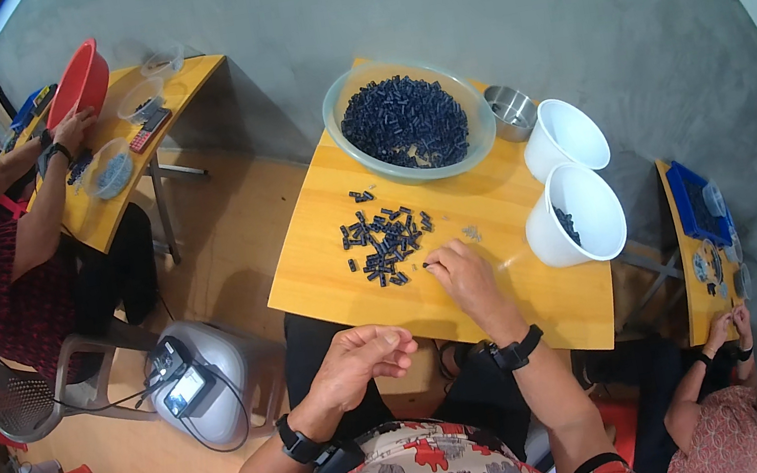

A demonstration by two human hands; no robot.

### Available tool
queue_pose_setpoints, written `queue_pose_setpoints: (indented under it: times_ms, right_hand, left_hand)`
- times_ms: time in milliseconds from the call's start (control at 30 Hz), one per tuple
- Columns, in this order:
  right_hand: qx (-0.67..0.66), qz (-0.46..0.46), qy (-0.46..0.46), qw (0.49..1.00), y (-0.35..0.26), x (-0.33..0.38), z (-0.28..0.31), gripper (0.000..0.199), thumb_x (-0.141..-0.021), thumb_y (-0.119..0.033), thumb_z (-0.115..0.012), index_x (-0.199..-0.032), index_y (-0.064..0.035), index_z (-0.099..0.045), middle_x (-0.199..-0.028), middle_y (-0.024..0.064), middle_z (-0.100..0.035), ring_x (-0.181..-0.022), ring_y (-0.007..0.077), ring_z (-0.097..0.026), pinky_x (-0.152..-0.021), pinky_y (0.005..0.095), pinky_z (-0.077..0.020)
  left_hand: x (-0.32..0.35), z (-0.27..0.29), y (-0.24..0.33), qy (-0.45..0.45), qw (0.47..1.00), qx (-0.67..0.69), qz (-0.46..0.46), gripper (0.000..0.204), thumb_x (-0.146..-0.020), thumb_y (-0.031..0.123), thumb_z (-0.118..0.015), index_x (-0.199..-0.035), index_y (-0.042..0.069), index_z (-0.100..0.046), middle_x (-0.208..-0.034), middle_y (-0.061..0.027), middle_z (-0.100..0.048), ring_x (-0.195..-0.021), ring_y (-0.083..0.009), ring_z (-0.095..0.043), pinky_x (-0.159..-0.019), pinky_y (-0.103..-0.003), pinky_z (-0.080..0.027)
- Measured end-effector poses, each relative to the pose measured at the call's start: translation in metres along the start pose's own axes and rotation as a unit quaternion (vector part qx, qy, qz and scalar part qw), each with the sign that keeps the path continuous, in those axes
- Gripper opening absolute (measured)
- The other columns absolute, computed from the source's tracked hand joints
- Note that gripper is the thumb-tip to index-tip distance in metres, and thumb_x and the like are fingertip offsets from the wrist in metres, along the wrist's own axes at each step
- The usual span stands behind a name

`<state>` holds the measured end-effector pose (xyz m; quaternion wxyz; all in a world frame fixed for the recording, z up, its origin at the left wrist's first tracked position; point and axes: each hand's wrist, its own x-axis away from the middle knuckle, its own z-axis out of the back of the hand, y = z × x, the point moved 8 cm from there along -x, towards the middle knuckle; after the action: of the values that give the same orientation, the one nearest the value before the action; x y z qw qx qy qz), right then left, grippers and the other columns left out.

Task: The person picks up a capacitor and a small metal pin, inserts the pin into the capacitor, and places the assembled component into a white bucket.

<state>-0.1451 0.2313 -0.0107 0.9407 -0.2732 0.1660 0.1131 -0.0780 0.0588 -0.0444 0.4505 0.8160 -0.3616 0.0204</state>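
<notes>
My right hand [466, 280] is low over the yellow table, its fingertips pinched on a small dark piece [426, 266]. It is just right of a loose pile of short black tube-like plastic parts [385, 243]. Closer to my body, off the table's front edge, my left hand [362, 364] is raised with thumb and fingers pressed together; what they hold, if anything, is hidden. A few tiny clear pieces [472, 233] lie beyond my right hand. Behind the pile, a wide translucent basin [343, 148] holds a large heap of the same black parts.
On the table's right side stand two white buckets [548, 244], the nearer with some black parts inside, and a metal bowl [511, 112]. At left, a person handles a red basin [82, 80] at another table. Another person works at the right. A grey stool [210, 362] carries electronic devices.
</notes>
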Motion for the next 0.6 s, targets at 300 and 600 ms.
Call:
queue_pose_setpoints:
  times_ms: [300,600]
  right_hand:
    - [-0.163,-0.134,0.145,0.967,0.031,0.053,0.015,0.008,-0.082,-0.006,-0.061,-0.088,-0.0007,-0.06,-0.08,0.0115,-0.063,-0.069,0.0195,-0.06,-0.064,0.029,-0.0474]
    - [-0.261,-0.159,0.126,0.944,0.047,0.056,0.01,0.009,-0.085,-0.005,-0.058,-0.09,0.0024,-0.059,-0.076,0.0034,-0.06,-0.065,0.0078,-0.053,-0.06,0.0224,-0.0446]
  left_hand:
    - [0.008,0.018,-0.02,0.039,0.999,-0.023,0.012,0.022,-0.09,0.018,-0.055,-0.097,-0.001,-0.062,-0.089,-0.0089,-0.065,-0.072,-0.0145,-0.062,-0.067,-0.029,-0.054]
    - [0.029,0.033,-0.002,0.053,0.997,0.013,-0.048,0.02,-0.091,0.017,-0.054,-0.096,0.0,-0.062,-0.085,-0.0063,-0.065,-0.07,-0.0124,-0.061,-0.064,-0.028,-0.053]
